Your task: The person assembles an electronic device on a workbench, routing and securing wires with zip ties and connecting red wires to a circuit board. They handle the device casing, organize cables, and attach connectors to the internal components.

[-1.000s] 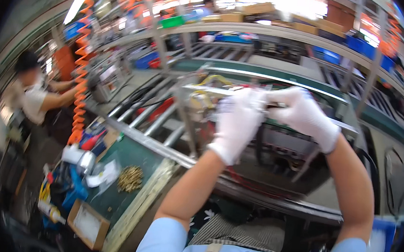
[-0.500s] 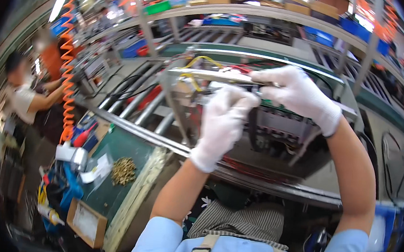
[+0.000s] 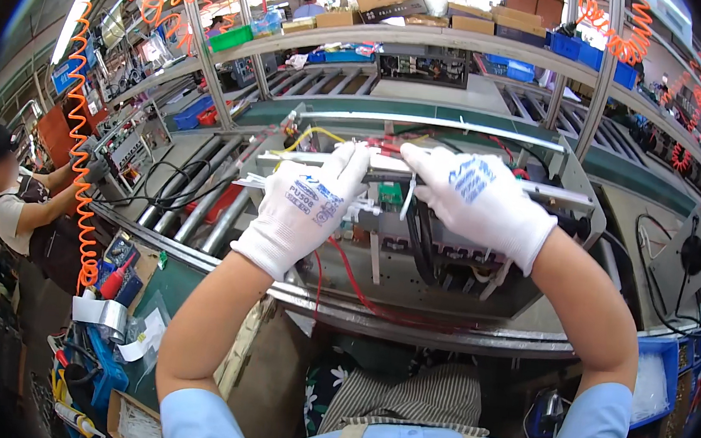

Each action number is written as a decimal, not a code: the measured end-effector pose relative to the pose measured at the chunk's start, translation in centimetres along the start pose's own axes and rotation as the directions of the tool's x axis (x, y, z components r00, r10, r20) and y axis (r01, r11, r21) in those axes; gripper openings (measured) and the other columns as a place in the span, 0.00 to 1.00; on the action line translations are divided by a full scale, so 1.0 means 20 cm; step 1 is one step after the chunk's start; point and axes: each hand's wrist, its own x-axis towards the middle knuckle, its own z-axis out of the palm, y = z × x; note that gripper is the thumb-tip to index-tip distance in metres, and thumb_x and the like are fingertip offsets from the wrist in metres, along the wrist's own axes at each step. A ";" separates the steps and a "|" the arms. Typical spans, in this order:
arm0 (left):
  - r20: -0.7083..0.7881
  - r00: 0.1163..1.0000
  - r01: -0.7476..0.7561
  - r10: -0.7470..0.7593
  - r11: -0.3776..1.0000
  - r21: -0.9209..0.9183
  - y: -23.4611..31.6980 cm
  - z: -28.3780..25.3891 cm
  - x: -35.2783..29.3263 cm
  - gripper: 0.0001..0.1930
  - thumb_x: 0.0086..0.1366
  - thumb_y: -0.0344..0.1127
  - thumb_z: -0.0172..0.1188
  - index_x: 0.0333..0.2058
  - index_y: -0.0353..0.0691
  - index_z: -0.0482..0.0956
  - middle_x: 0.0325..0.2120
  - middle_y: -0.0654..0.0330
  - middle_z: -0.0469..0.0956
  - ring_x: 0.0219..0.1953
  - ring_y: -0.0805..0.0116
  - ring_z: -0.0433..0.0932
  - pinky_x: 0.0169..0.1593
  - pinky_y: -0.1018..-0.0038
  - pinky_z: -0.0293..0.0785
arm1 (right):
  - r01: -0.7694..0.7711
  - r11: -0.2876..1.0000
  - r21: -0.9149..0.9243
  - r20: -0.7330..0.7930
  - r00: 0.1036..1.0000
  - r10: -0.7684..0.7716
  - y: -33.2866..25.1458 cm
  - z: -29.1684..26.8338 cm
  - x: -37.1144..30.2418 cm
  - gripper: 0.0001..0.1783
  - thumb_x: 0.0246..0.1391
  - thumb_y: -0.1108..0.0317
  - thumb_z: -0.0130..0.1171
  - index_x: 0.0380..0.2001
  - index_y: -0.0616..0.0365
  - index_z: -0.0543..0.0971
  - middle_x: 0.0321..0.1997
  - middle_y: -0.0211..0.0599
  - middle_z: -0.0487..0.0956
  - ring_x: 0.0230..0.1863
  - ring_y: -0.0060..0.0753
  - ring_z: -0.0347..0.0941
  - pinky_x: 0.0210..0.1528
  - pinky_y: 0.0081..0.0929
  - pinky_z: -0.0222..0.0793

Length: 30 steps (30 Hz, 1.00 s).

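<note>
Between the hands hangs a white cable tie (image 3: 408, 197). Left hand (image 3: 308, 207) and right hand (image 3: 475, 201), both gloved, clamp the chassis's (image 3: 447, 261) top rail (image 3: 388, 166).

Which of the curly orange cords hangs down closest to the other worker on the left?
The long curly orange cord along the left edge. It drops right beside the co-worker's arm, while the other orange coils hang high over the shelves.

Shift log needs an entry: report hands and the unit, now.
Left hand and right hand, both gloved, on the metal chassis top rail. Red wires hang below. Grip unclear.
</note>
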 end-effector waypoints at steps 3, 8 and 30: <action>0.184 0.982 -0.042 0.037 0.999 0.024 -0.06 -0.02 0.07 0.30 0.58 0.39 0.63 0.59 0.45 0.69 0.46 0.57 0.78 0.33 0.60 0.82 0.34 0.65 0.78 | -0.022 0.989 -0.147 -0.017 1.000 0.019 -0.02 -0.01 0.00 0.25 0.61 0.63 0.50 0.59 0.60 0.65 0.43 0.50 0.78 0.40 0.51 0.79 0.40 0.41 0.76; 0.119 0.992 -0.022 0.027 0.999 -0.047 -0.08 0.04 0.03 0.31 0.58 0.38 0.63 0.61 0.41 0.66 0.46 0.55 0.77 0.31 0.58 0.81 0.34 0.65 0.78 | -0.019 0.995 -0.098 -0.024 1.000 0.016 -0.04 0.00 0.01 0.23 0.61 0.63 0.49 0.58 0.59 0.67 0.44 0.49 0.77 0.43 0.49 0.79 0.43 0.45 0.75; 0.429 0.902 0.427 0.051 0.044 -0.903 0.37 -0.36 -0.44 0.26 0.61 0.25 0.50 0.60 0.39 0.65 0.26 0.50 0.78 0.29 0.57 0.80 0.36 0.67 0.75 | -0.044 0.194 0.980 0.097 0.956 -0.276 -0.45 -0.06 -0.28 0.12 0.58 0.68 0.64 0.43 0.61 0.84 0.33 0.30 0.84 0.30 0.16 0.75 0.34 0.18 0.73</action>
